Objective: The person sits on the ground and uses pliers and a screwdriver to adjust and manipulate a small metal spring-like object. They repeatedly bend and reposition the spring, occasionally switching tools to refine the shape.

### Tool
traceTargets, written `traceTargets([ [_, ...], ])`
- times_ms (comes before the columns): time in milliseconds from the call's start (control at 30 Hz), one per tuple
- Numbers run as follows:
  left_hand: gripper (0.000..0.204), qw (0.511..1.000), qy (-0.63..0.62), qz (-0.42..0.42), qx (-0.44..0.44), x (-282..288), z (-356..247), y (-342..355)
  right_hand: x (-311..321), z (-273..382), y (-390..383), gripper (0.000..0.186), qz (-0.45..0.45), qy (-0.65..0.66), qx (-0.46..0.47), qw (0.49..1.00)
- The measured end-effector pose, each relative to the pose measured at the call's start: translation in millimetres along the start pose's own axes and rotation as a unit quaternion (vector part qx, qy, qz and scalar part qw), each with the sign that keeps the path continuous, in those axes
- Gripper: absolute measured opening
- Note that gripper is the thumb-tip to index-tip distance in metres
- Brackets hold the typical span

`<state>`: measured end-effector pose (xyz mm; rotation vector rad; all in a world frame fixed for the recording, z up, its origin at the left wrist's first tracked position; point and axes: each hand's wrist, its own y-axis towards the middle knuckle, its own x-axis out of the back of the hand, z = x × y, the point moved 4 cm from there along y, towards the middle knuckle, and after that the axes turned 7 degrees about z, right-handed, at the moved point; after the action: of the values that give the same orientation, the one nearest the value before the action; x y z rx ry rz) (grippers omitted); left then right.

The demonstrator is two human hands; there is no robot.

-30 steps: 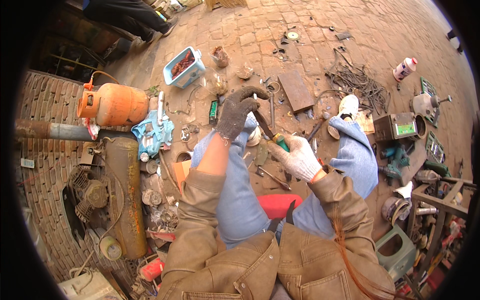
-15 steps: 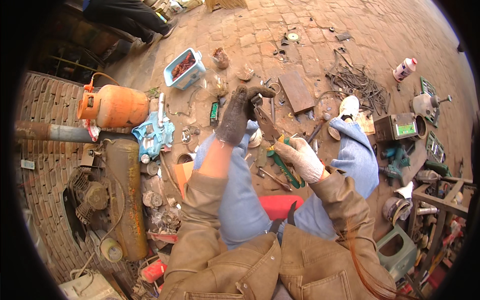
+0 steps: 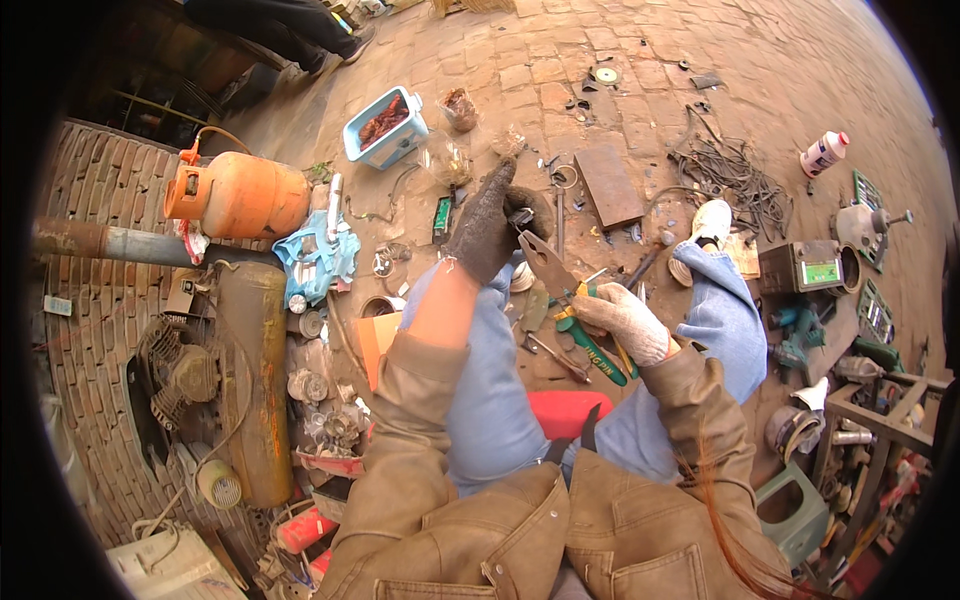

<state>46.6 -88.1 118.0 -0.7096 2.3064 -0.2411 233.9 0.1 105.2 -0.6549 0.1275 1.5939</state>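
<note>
Two gloves are worn, one dark on the left hand and one whitish on the right hand, and there is one pair of green-handled pliers with one small metal piece. Around them are one orange gas cylinder, one pale blue tub, three clear plastic bags, one white bottle with a red cap, one brown slab, one power drill and one green stool. Tool cases number two, and bystanders one, seen as dark-trousered legs.

A block and cables obstruct the right hand, open paving beyond.
</note>
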Motion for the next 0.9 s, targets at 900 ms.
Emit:
traceTargets([
  [900,0.063,0.989,0.065,-0.018,-0.13,-12.3,-3.5,4.2,-24.2,3.1,-6.6,0.028,0.019,-0.042,-0.018,0.999],
])
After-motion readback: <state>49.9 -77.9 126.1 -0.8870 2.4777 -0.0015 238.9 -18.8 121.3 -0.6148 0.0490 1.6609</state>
